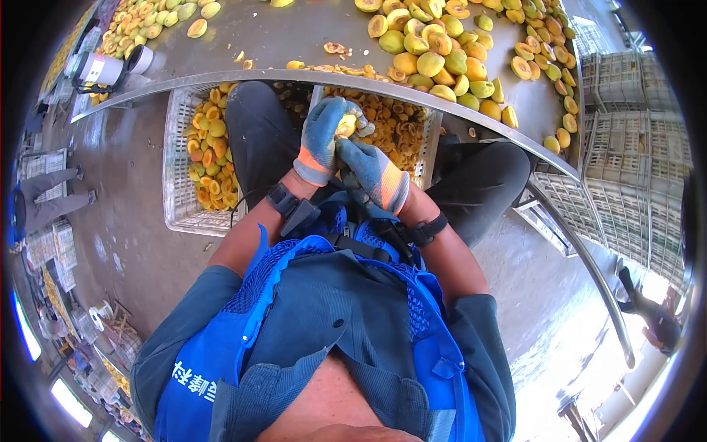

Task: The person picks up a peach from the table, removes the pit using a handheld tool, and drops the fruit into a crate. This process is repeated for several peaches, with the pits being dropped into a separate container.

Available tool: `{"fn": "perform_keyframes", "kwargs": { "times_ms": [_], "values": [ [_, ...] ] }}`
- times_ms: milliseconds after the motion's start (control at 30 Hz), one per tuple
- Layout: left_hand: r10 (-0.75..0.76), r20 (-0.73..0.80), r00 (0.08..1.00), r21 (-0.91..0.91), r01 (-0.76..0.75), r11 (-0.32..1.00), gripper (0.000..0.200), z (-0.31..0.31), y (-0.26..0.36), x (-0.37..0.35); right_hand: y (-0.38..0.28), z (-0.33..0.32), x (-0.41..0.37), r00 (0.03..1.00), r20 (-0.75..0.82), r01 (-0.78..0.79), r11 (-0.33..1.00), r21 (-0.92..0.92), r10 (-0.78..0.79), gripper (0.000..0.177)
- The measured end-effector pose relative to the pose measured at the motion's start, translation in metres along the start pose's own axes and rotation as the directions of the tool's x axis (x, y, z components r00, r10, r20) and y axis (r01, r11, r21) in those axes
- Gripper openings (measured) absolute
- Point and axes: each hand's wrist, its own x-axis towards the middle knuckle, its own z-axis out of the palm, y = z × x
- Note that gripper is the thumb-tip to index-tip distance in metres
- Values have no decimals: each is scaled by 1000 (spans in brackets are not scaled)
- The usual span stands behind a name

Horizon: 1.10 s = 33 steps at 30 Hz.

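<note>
My left hand [322, 141], in a blue-coated glove with an orange cuff, is closed round a yellow peach [345, 126]. My right hand [370, 171], gloved the same way, is curled just below it, its fingertips close against the fruit. Whatever the right fingers hold, if anything, is hidden. Both hands are above my lap, at the near edge of a metal table [294, 44]. Under that edge, a crate [431, 140] of orange-brown fruit pieces stands between my knees. Another white crate [177, 199] of peach halves is by my left leg.
A heap of peaches [434, 55] lies on the table, with more halves [545, 51] along its right side. A white cup-like container [140, 59] is at the left corner. Stacked crates [626, 147] and a curved metal bar [589, 258] stand right. Another person [51, 195] is at far left.
</note>
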Motion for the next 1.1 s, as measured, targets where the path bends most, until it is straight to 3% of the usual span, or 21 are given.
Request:
{"fn": "perform_keyframes", "kwargs": {
  "times_ms": [200, 300, 400, 433, 500, 533, 633, 733, 900, 1033, 1100],
  "values": [
    [-36, 80, 996, -134, 47, 990, 27, -5, -5, 6, 13, -7, 10, 998, 30, -59, 983, 175, 54, 42],
    [-68, 27, 997, -118, 70, 990, 28, -5, -6, 4, 7, -11, 4, 986, 149, -119, 952, 280, 79, 42],
    [-102, 22, 995, -111, 104, 988, 27, -4, -3, 3, 2, 1, 6, 998, -41, -44, 999, 15, 45, 43],
    [-113, -11, 994, -40, 113, 993, 26, -4, -2, 4, 10, 0, 13, 994, -97, 31, 990, -138, -45, 44],
    [-131, -78, 988, 101, 138, 985, 26, -5, 0, 5, 30, -3, 26, 957, -165, 146, 886, -440, -239, 45],
    [-153, -96, 984, 117, 164, 980, 26, -6, 0, 5, 31, -9, 25, 963, -117, 128, 793, -596, -244, 44],
    [-225, -151, 963, 161, 248, 955, 27, -12, -3, 4, 37, -11, 25, 950, -103, 111, 630, -769, -293, 44],
    [-278, -200, 940, 196, 316, 928, 26, -15, -5, 7, 23, -5, 18, 970, -155, -50, 473, -880, -187, 44],
    [-307, -251, 918, 302, 375, 876, 28, -35, -16, 12, 12, -11, 10, 989, -97, -56, 327, -943, -111, 48],
    [-445, -128, 886, -150, 427, 892, 29, -43, -6, 16, -5, -4, -3, 982, -141, -81, 390, -917, -128, 45],
    [-447, -26, 894, -332, 414, 847, 30, -47, 0, 11, 22, -17, 1, 948, -157, -16, 453, -891, -276, 41]
  ]
}}
